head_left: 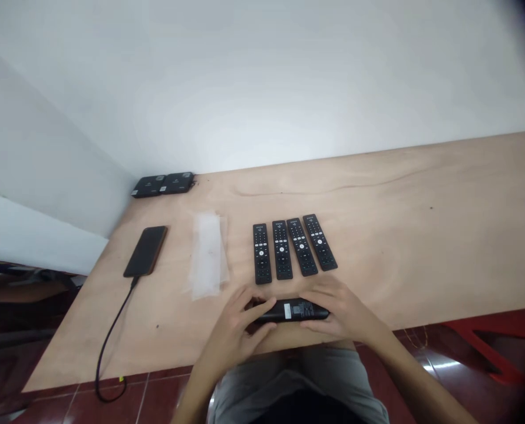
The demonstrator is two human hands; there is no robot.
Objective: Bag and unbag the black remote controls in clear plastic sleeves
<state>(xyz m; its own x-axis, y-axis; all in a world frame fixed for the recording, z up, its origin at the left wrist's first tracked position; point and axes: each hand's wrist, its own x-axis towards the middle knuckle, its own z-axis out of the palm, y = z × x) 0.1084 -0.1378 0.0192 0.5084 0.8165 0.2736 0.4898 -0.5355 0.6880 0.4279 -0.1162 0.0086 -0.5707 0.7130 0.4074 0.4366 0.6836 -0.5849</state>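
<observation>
A black remote control (294, 310) lies crosswise between my hands near the table's front edge, its back with a white label turned up. My left hand (243, 320) grips its left end with thumb and fingers. Around its right end my right hand (335, 306) is closed. Just beyond, several black remotes, such as the leftmost one (262, 253) and the rightmost one (319, 242), lie face up in a row. To their left is a stack of translucent plastic sleeves (208, 256).
A phone (146, 251) with a black cable (107, 341) lies on the wooden table (395, 235) at the left. Two black boxes (149, 186) sit at the back left corner against the wall. A red stool (487, 347) stands at the lower right.
</observation>
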